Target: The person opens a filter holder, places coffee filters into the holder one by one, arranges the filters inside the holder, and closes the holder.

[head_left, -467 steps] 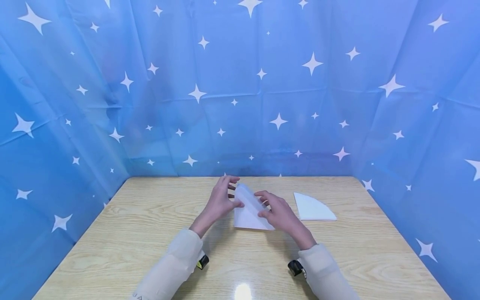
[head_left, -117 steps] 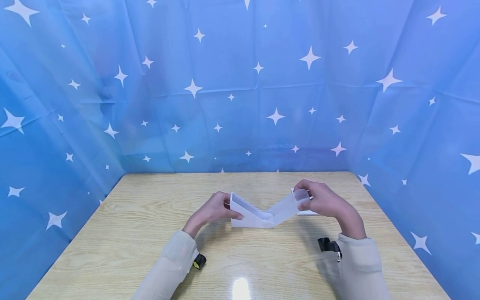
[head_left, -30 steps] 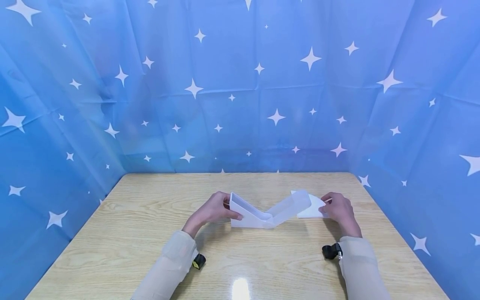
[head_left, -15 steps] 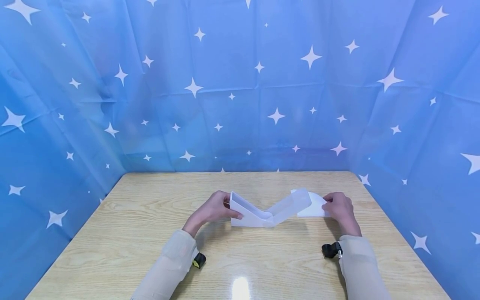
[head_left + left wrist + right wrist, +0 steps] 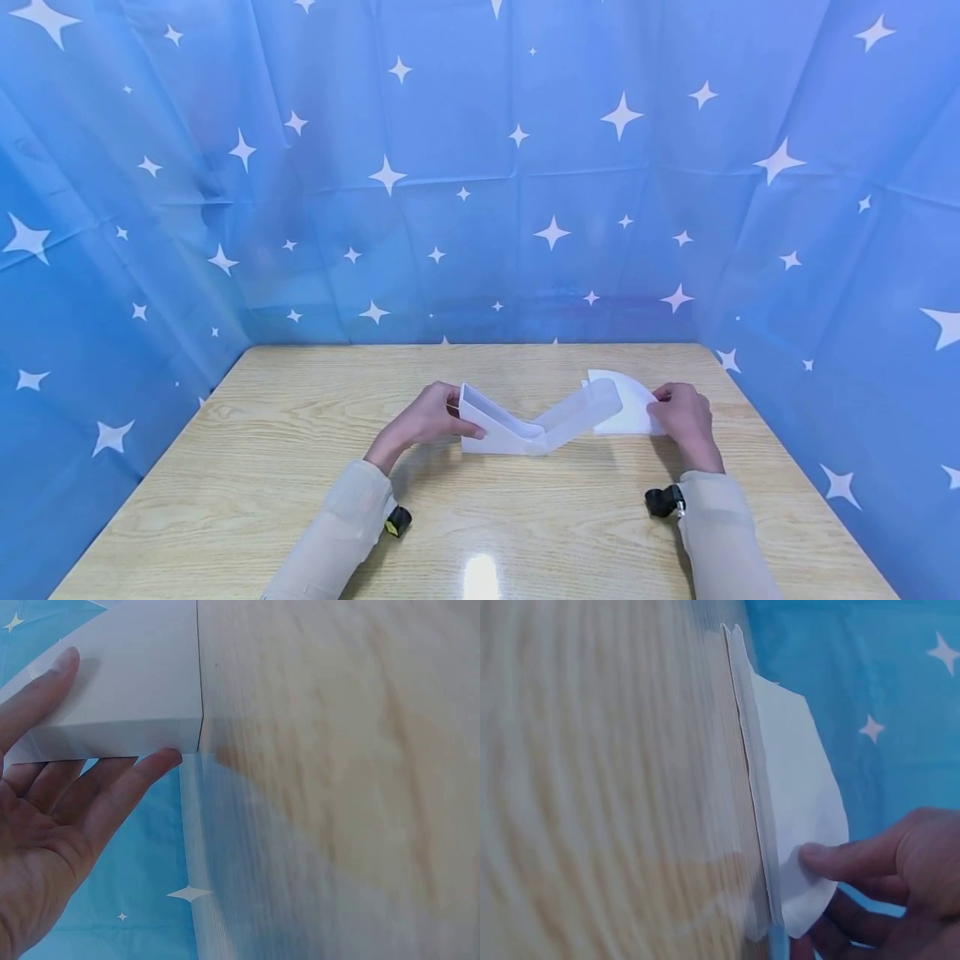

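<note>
My left hand (image 5: 429, 414) holds the left end of a white wedge-shaped case (image 5: 498, 433) standing on the table. In the left wrist view, the thumb lies on one face of the case (image 5: 142, 667) and the fingers are at its narrow side. A translucent cover (image 5: 577, 417) is swung out to the right from the case's pivot end. Behind it lie white fan-shaped coffee filters (image 5: 630, 408). My right hand (image 5: 684, 414) pinches their rounded right edge. In the right wrist view, the upper filter paper (image 5: 795, 765) tilts up from the layer beneath; how many sheets are pinched is unclear.
A wooden table (image 5: 480, 508) carries everything, with a blue star-patterned curtain (image 5: 465, 125) along its back and sides. The translucent cover overlaps the left part of the filters in the head view. Black wrist cameras (image 5: 663, 502) sit by both sleeves.
Earlier, both hands held the closed case; then the right hand swung its cover out and moved to the filters. In the last half second their upper part has risen. The left hand stays put.
</note>
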A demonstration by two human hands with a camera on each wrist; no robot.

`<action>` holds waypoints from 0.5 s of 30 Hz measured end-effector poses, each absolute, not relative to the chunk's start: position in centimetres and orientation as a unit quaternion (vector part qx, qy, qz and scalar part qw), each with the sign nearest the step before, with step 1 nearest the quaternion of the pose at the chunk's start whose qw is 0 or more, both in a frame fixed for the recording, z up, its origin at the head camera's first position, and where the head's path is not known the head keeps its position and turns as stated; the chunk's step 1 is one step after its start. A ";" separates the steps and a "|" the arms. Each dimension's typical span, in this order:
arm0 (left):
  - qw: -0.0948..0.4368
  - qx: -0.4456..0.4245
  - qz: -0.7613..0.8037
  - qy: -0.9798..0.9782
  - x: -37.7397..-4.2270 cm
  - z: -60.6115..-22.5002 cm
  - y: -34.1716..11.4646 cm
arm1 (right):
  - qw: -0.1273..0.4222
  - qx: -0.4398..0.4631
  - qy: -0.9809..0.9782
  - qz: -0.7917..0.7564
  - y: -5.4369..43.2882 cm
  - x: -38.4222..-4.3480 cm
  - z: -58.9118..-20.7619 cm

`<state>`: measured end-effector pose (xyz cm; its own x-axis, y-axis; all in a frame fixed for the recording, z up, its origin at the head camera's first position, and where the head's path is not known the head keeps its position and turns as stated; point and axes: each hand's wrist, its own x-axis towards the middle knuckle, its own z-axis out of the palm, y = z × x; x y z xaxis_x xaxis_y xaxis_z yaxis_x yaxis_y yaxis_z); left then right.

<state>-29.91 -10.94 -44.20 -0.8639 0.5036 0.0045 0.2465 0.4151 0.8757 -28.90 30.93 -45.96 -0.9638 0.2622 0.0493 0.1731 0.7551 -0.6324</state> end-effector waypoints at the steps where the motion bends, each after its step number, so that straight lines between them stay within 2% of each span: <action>1: 0.131 0.226 0.492 0.831 -29.9 -44.2 -11.0 | 0.066 -0.116 -0.935 0.329 31.0 -28.8 -45.8; 15: 0.133 0.227 0.491 0.831 -29.9 -44.1 -11.0 | 0.019 -0.101 -0.930 0.353 32.0 -28.1 -43.2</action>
<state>-29.91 -10.96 -44.08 -0.8616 0.5076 0.0012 0.2457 0.4150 0.8760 -28.14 32.00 -43.21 -0.9788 0.2018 -0.0364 0.1750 0.7297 -0.6610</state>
